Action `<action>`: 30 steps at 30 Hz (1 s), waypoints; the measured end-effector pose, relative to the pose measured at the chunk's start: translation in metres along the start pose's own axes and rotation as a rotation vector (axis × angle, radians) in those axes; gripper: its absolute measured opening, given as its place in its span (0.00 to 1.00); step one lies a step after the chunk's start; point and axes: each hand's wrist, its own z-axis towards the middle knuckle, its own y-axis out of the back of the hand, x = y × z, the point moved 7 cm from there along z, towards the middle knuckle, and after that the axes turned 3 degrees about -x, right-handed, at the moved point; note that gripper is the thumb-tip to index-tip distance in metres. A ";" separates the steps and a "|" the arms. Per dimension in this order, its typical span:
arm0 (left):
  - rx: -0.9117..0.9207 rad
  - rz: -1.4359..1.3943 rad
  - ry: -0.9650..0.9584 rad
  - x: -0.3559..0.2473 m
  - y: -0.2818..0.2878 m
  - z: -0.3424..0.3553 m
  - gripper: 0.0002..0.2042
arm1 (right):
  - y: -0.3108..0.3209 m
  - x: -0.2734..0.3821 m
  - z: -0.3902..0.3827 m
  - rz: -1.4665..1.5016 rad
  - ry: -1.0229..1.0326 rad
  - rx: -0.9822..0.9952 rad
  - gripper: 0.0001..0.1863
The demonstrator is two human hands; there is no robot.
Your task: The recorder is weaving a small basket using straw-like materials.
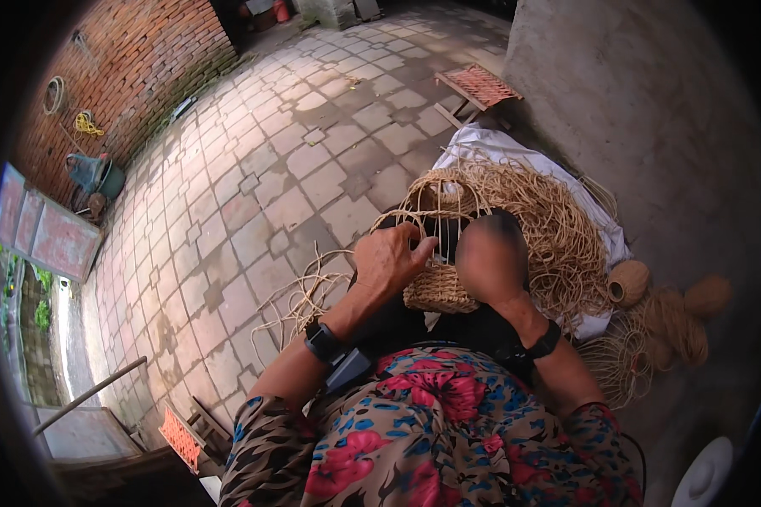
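A partly woven basket of tan straw cord rests on my lap. Its lower wall is closely woven, while loose upright strands and a curved twisted cord rise above it. At the left side of the basket, my left hand is closed, thumb and bent fingers pinching a cord of the work. My right hand is at the basket's right side; it is smeared, so its fingers and anything in them cannot be made out. Long loose cord ends trail off to the left, beyond my left wrist.
To the right, a big heap of tan cord lies on a white sack. Balls of cord sit beside it. A low stool with a red woven seat stands ahead by the grey wall. Paving stones cover the ground.
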 end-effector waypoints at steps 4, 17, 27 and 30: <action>0.041 0.212 -0.023 0.003 -0.015 0.013 0.17 | 0.000 0.001 0.000 0.000 0.000 0.010 0.05; -0.050 -0.013 -0.002 0.071 -0.002 -0.035 0.18 | 0.001 -0.008 -0.001 0.022 -0.033 -0.003 0.04; 0.347 -1.221 0.456 0.110 -0.001 -0.027 0.05 | -0.002 -0.033 -0.006 0.171 -0.163 0.063 0.03; 0.462 -1.373 0.372 0.065 -0.012 -0.011 0.07 | -0.001 -0.032 -0.008 0.187 -0.138 0.033 0.04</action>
